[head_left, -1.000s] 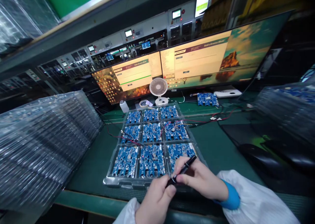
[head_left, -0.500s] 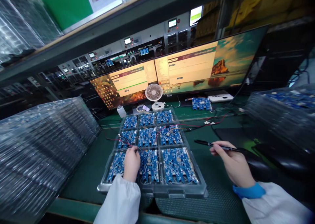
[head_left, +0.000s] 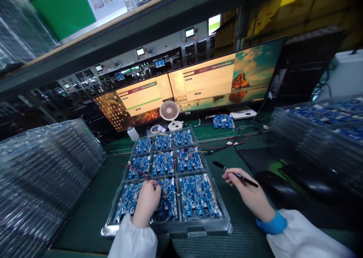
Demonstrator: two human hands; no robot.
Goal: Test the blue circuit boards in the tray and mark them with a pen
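A clear plastic tray [head_left: 198, 229] holds several blue circuit boards [head_left: 198, 195] in its compartments. Over its front left part is my left hand [head_left: 147, 200], fingers closed at the end of a dark and red cable [head_left: 138, 168]; what exactly they grip is too small to make out. To the right of the tray, my right hand [head_left: 249, 190] holds a black pen [head_left: 242, 177] between thumb and fingers, its dark end pointing left. A blue band circles my right wrist.
Tall stacks of clear trays stand at the left [head_left: 51, 174] and right [head_left: 320, 137]. Behind the tray are a small white fan [head_left: 169, 111], a white bottle [head_left: 132, 133], two monitors [head_left: 210, 80] and a separate blue board [head_left: 223, 122]. Two black mice [head_left: 276, 186] lie right.
The view has shifted a little. My right hand has moved closer to the tray, and the pen now slopes down to the right more steeply. My left hand remains over the front left boards.
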